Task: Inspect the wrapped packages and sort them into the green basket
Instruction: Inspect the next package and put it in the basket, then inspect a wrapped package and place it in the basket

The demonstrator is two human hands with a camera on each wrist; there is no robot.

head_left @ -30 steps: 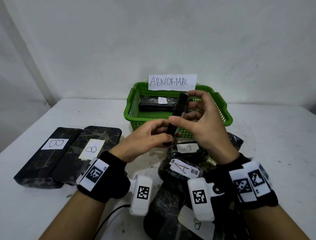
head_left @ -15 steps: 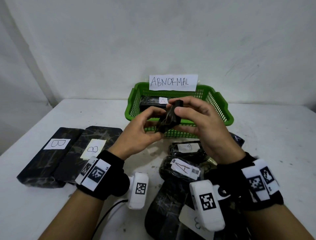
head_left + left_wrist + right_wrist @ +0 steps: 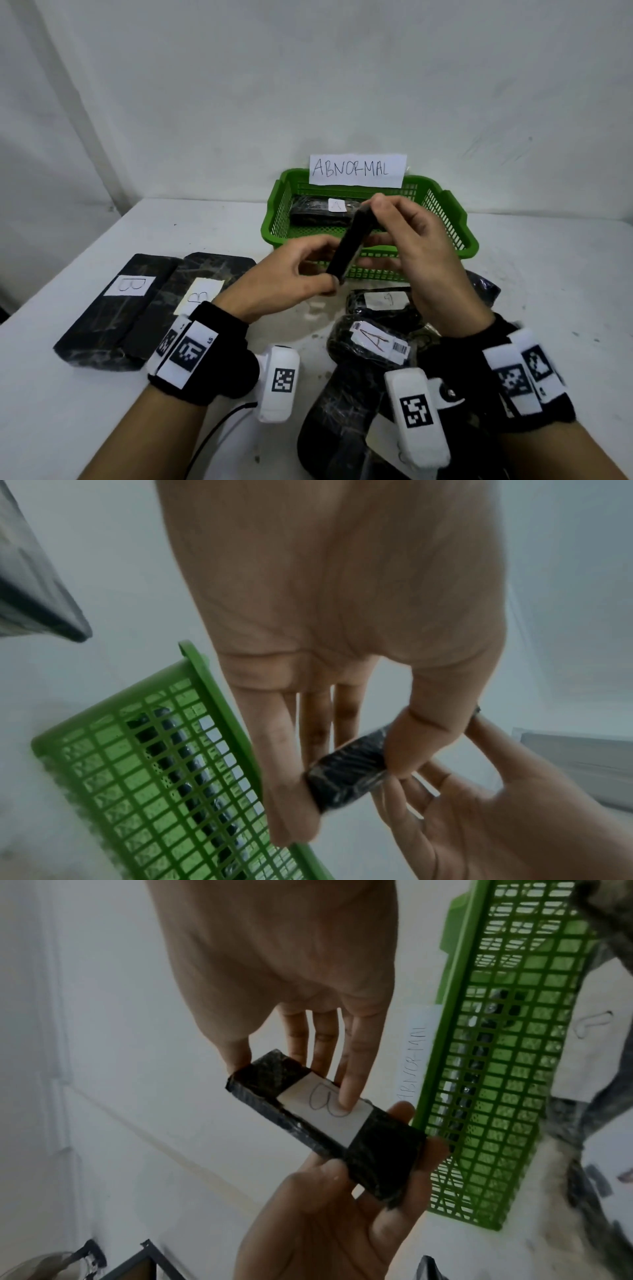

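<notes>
Both hands hold a slim black wrapped package (image 3: 347, 245) in the air, just in front of the green basket (image 3: 445, 219). My left hand (image 3: 334, 281) pinches its lower end between thumb and fingers. My right hand (image 3: 371, 209) grips the upper end. In the right wrist view the package (image 3: 380, 1156) shows a white label (image 3: 325, 1112) with a handwritten letter, and the right hand (image 3: 291, 1074) lays a fingertip on it. In the left wrist view the left hand (image 3: 349, 767) clamps the package end (image 3: 339, 785). One black package labelled A (image 3: 318, 212) lies inside the basket.
An "ABNORMAL" sign (image 3: 358, 170) hangs on the basket's back rim. Two flat black packages marked B (image 3: 126, 301) (image 3: 191, 298) lie at the left of the white table (image 3: 548, 274). A pile of black packages (image 3: 373, 339) sits under my right wrist.
The package has been turned between the hands: edge-on and upright a second ago, tipped towards flat half a second ago, now slanted edge-on again. Both hands stayed in front of the basket.
</notes>
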